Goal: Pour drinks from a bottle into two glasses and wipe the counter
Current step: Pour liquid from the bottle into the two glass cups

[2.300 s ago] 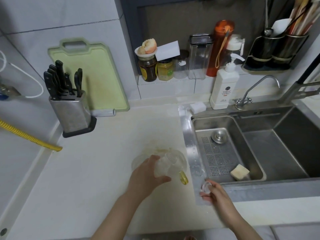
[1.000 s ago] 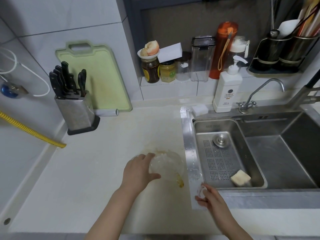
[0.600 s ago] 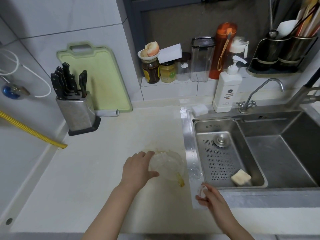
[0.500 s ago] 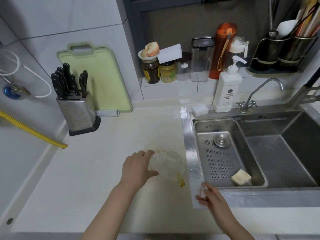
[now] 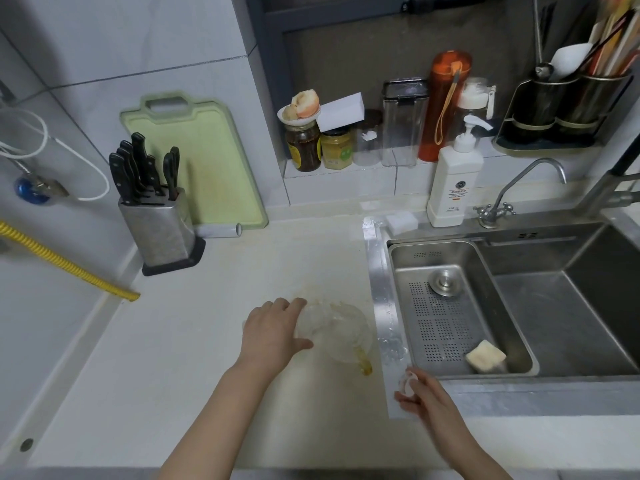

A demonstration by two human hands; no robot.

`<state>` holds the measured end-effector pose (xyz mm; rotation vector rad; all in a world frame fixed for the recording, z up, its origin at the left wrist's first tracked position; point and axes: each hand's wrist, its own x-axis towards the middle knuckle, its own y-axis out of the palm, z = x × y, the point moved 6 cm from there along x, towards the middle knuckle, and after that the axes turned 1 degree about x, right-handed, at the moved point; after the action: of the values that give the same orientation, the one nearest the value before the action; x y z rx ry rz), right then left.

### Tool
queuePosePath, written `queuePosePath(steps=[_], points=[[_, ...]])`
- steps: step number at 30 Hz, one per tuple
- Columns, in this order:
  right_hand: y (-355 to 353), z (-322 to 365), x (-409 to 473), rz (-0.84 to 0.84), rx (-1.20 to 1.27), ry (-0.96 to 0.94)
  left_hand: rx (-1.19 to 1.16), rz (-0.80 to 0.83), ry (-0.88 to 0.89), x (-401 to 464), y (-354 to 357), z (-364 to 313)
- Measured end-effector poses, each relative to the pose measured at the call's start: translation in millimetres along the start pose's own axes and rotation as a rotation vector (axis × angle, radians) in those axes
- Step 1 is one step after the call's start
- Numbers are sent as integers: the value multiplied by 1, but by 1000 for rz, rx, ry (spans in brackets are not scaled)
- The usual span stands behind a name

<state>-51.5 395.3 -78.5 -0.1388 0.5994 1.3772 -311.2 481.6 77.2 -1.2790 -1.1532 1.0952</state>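
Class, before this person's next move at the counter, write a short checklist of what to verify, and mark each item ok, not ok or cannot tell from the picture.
1. Left hand has a grip on the clear container: ok, fingers curl round its side.
2. Container is over the counter, not the sink: ok.
3. Right hand holds the small clear lid or cap: ok, pinched at the sink edge.
4. Two glasses ready for pouring: not ok, none in view.
5. Liquid level in the container: cannot tell.
6. Counter free of spills: not ok, a yellowish smear lies beside the container.
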Motion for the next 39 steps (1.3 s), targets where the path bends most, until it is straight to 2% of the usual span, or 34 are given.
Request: queuePosePath(steps=[28, 39], points=[[-2, -7, 2, -46, -3, -14, 89, -16, 49, 9, -3, 3], [2, 4, -2, -45, 77, 8, -173, 60, 18, 8, 14, 7]])
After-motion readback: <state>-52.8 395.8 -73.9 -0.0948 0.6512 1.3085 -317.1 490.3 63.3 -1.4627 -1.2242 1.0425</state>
